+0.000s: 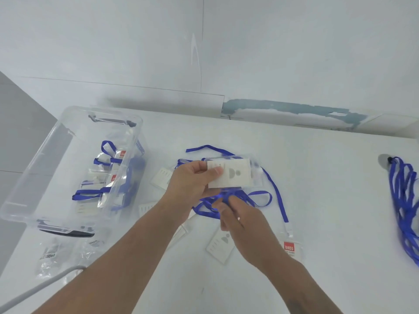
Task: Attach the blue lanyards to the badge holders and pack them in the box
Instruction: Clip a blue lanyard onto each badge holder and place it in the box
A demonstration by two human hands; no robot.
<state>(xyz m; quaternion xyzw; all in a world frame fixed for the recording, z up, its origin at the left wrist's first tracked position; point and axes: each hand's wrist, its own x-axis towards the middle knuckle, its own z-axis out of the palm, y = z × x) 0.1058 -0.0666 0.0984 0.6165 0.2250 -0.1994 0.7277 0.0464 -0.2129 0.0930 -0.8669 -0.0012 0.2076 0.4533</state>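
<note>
My left hand (192, 180) holds a clear badge holder (235, 174) with a white card inside, lifted above the table's middle. Just below it, my right hand (235, 219) pinches a bunched blue lanyard (258, 198) whose loops trail to the right on the table. A clear plastic box (68, 141) stands at the left, with several badge holders and blue lanyards (95, 193) inside. More white badge holders (218, 247) lie loose on the table under my arms.
A bundle of spare blue lanyards (405, 200) lies at the right edge. Empty clear wrappers (48, 257) sit in front of the box. A red-labelled packet (291, 249) lies right of my right wrist. A grey cable (34, 291) crosses the lower left.
</note>
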